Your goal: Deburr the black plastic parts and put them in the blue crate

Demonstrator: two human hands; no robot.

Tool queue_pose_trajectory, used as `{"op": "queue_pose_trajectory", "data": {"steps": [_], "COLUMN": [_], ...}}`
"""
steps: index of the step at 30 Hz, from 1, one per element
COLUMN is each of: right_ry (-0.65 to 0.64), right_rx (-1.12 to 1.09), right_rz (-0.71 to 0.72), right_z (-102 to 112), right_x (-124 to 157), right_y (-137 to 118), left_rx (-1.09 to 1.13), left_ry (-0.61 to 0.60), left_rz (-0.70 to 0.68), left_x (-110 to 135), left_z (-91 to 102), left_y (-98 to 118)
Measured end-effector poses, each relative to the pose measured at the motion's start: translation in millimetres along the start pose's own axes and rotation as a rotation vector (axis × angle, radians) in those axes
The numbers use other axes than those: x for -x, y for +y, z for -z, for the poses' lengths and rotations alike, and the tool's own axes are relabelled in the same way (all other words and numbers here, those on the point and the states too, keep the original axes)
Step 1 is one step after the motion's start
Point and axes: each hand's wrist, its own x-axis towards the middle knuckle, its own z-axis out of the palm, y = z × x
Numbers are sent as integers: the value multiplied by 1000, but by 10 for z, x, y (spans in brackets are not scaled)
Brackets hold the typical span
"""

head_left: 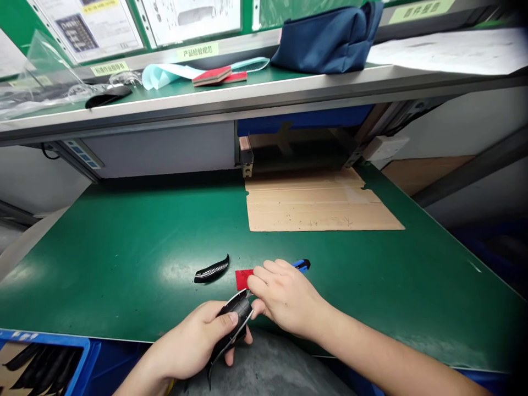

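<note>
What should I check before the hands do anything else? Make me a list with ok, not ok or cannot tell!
1. Left hand has a hold on the black piece: ok, the thumb presses on it.
2. Right hand is close to the piece's upper end: ok.
3. Blue and black handle is in the right hand: cannot tell, the hand hides most of it.
4. Shiny black piece is apart from both hands: ok, it lies on the green table.
5. Red pad is fully in sight: not ok, the right hand covers part of it.
</note>
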Motion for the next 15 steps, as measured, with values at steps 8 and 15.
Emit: {"op": "queue_pose_trajectory", "data": {"steps": [8,15], "right_ry": [-69,-280], "right_rx": [-68,-855], "right_rz": [28,3], "right_z": [-63,-105], "right_x": [-4,9], "right_y": [14,151], "left_rx": [-163,-281], "left_ry": [10,48], "left_rz": [-46,-55], "left_x": [-15,-32], "left_z": [-13,-7], "left_y": [35,56]}}
